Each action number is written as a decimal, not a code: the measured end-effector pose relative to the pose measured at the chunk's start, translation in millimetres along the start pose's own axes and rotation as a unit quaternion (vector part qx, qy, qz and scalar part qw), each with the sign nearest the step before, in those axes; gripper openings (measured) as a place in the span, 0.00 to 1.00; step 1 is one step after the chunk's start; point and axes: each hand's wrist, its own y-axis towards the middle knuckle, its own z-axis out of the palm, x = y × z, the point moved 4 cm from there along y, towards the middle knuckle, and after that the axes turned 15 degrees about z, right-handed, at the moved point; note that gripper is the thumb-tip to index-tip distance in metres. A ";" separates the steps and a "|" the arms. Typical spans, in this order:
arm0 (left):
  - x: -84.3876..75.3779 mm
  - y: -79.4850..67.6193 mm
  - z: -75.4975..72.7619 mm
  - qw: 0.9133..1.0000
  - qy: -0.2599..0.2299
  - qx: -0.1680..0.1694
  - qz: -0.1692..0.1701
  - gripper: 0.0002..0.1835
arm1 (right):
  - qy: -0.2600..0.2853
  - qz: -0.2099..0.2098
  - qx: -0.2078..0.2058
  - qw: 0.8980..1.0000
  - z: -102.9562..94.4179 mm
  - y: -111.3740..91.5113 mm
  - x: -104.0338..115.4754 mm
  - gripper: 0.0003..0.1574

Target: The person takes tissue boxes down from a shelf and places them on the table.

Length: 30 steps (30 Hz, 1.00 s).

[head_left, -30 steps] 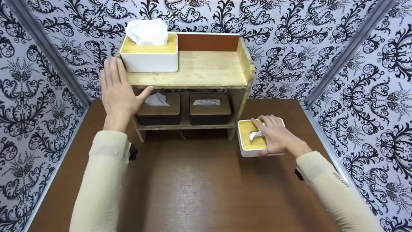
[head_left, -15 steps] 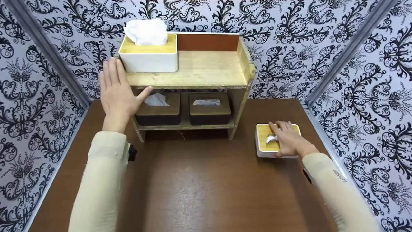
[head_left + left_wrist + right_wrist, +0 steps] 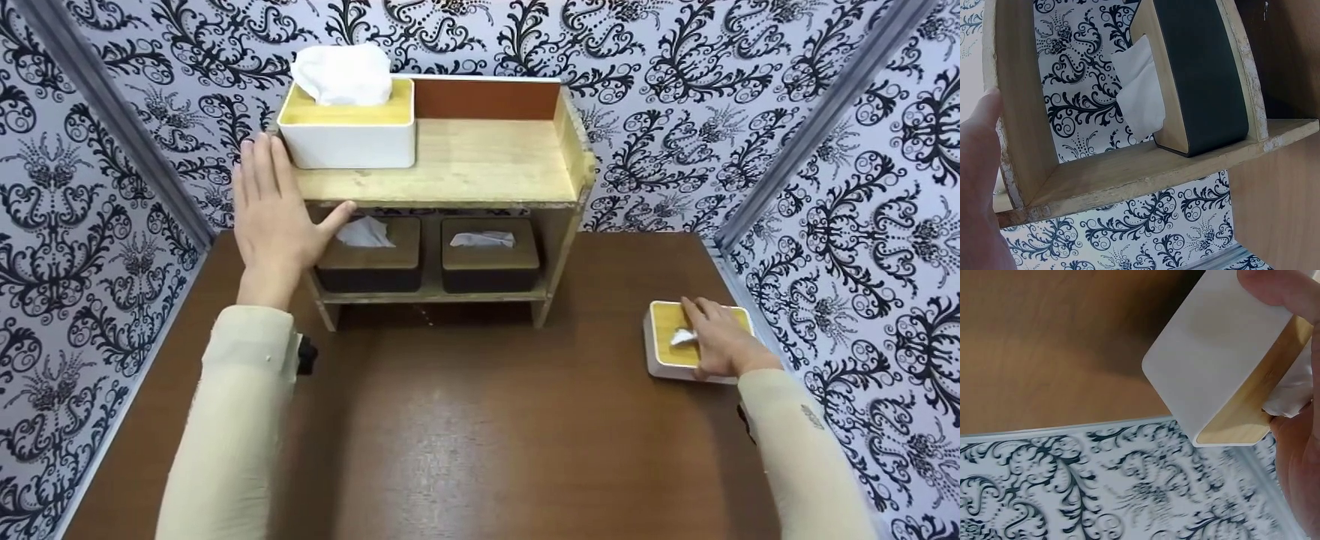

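My right hand (image 3: 724, 341) grips a white tissue box (image 3: 667, 330) with a yellow wooden lid from above, thumb on the near side; part of its tissue shows beside the palm. In the right wrist view this tissue box (image 3: 1207, 343) appears tilted over the brown surface; whether it touches the table cannot be told. My left hand (image 3: 271, 214) rests with straight fingers along the left side of a small wooden shelf (image 3: 487, 161), its thumb at the front edge of the upper board. A larger white tissue box (image 3: 349, 146) stands beside these fingers on that board.
Two dark tissue boxes, left (image 3: 375, 279) and right (image 3: 489, 279), stand on the lower board with tissues sticking out. The shelf stands at the back of a brown table (image 3: 450, 420). Patterned walls (image 3: 862, 225) enclose the back and both sides.
My right hand has carried the white tissue box to the right and nearer to me, away from the shelf. The left hand has stayed at the shelf.
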 end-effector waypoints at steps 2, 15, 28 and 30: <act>0.4 0.1 0.0 1.000 0.003 0.002 -0.001 0.65 | -0.003 -0.001 -0.001 1.000 0.0 -0.8 -5.9 0.82; -2.7 -0.9 -2.4 1.000 0.009 0.004 -0.006 0.65 | -0.009 -0.047 -0.029 0.998 14.8 2.9 -19.0 0.77; -2.0 -0.4 -1.4 1.000 0.012 0.012 -0.003 0.65 | -0.018 0.001 0.067 0.998 13.3 2.4 -23.1 0.71; -0.9 -0.8 -1.5 1.000 0.014 0.014 -0.006 0.65 | -0.022 0.006 0.070 0.997 11.9 3.7 -21.4 0.69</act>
